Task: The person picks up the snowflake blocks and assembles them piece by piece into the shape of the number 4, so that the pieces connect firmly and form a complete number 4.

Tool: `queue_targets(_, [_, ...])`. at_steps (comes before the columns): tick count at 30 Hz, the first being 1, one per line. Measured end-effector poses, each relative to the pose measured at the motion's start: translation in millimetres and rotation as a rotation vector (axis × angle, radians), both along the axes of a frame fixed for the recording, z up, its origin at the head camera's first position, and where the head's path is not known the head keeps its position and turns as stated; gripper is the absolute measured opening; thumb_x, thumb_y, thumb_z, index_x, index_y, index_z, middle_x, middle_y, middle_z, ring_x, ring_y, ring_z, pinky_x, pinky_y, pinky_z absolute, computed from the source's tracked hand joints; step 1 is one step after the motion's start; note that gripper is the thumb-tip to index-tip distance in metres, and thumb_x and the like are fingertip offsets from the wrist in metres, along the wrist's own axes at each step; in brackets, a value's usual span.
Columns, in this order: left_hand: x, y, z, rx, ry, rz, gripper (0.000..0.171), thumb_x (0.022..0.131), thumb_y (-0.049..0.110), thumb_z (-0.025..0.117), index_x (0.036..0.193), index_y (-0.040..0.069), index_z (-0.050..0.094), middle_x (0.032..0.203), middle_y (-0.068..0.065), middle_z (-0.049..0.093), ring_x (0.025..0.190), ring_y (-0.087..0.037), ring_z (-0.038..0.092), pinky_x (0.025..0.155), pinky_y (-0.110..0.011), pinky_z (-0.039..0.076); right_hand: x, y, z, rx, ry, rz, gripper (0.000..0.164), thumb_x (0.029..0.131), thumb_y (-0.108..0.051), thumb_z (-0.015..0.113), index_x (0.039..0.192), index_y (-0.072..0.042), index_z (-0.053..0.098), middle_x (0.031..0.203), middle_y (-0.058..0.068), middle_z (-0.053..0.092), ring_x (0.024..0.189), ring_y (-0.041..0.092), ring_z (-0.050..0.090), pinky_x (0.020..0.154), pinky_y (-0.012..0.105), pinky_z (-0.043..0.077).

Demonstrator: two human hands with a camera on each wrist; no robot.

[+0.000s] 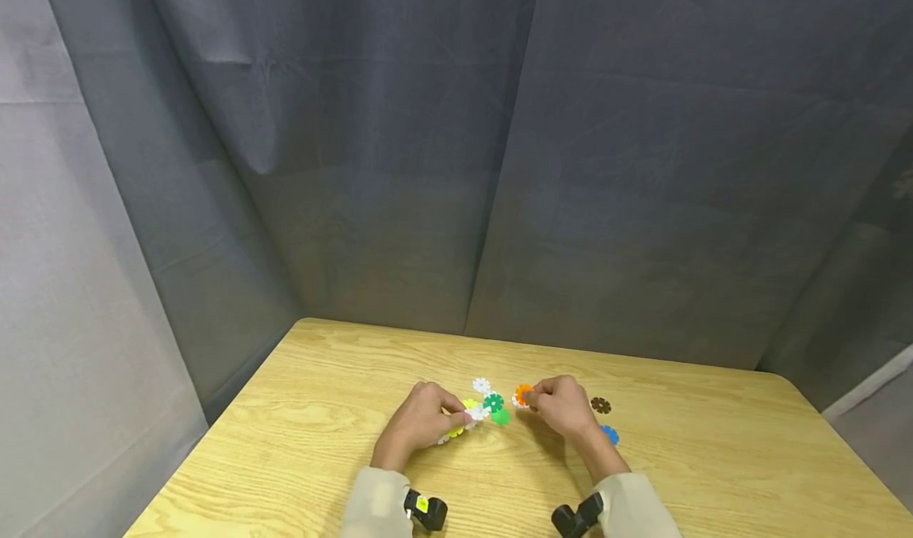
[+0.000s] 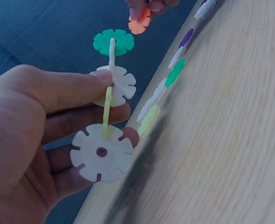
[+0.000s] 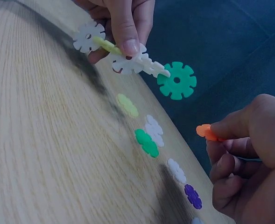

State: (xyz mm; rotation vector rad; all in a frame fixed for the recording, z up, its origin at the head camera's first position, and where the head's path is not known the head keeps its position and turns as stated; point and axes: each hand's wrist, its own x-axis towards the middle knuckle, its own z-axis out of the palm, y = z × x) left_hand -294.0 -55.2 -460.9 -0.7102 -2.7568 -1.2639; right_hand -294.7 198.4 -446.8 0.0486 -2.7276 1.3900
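My left hand [image 1: 424, 417] pinches a chain of slotted flower-shaped plastic discs between thumb and fingers. In the left wrist view the chain runs from a white disc [image 2: 100, 168] through a yellow disc [image 2: 106, 109] and two more white ones to a green disc [image 2: 100, 43] at the far end. The thumb presses on the middle white disc [image 2: 123, 88]. My right hand [image 1: 567, 407] pinches a single orange disc [image 3: 204, 131] by its edge. This disc is held apart from the green one, with a gap between them. Both hands are raised above the table.
Loose discs lie flat on the wooden table [image 1: 342, 379]: yellow [image 3: 127, 105], light green [image 3: 147, 143], purple [image 3: 193, 196] and several white ones. A brown disc [image 1: 601, 405] and a blue disc [image 1: 609, 434] lie near the right hand. Grey curtain [image 1: 399, 205] hangs behind the table.
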Motion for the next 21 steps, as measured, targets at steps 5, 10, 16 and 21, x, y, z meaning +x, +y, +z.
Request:
queue_targets(5, [-1.6, 1, -1.2, -0.016, 0.016, -0.008, 0.01, 0.089, 0.024, 0.076, 0.083, 0.02, 0.082, 0.091, 0.011, 0.074, 0.089, -0.008, 0.066, 0.11, -0.057, 0.029, 0.4, -1, 2.0, -0.031, -0.009, 0.001, 0.026, 0.093, -0.015, 0.066, 0.07, -0.001, 0.069, 0.052, -0.002, 0.043, 0.048, 0.011, 0.028, 0.048, 0.028, 0.028])
queue_targets(10, [-2.0, 2, -1.8, -0.032, 0.023, -0.011, 0.01, 0.089, 0.025, 0.076, 0.084, 0.02, 0.082, 0.09, 0.012, 0.074, 0.092, -0.009, 0.066, 0.114, -0.058, 0.019, 0.5, -3, 4.2, -0.092, -0.044, 0.007, 0.026, 0.093, -0.016, 0.067, 0.072, 0.0, 0.07, 0.068, 0.006, 0.062, 0.052, 0.013, 0.032, 0.05, 0.029, 0.031])
queue_targets(16, [-1.2, 3, -1.1, -0.037, 0.016, -0.006, 0.009, 0.088, 0.024, 0.077, 0.086, 0.017, 0.082, 0.092, 0.009, 0.074, 0.092, -0.01, 0.066, 0.1, -0.048, 0.045, 2.5, -8, 6.8, -0.146, -0.043, 0.021, 0.022, 0.093, -0.013, 0.066, 0.078, 0.001, 0.072, 0.085, 0.01, 0.068, 0.059, 0.016, 0.04, 0.053, 0.03, 0.035])
queue_targets(21, [0.0, 5, 0.0, -0.038, 0.009, -0.004, 0.009, 0.088, 0.024, 0.078, 0.087, 0.016, 0.082, 0.095, 0.006, 0.075, 0.09, -0.009, 0.065, 0.085, -0.038, 0.053, 3.9, -13, 6.4, -0.202, -0.058, 0.011, 0.021, 0.094, -0.01, 0.065, 0.081, 0.004, 0.073, 0.077, 0.016, 0.067, 0.055, 0.014, 0.042, 0.05, 0.027, 0.034])
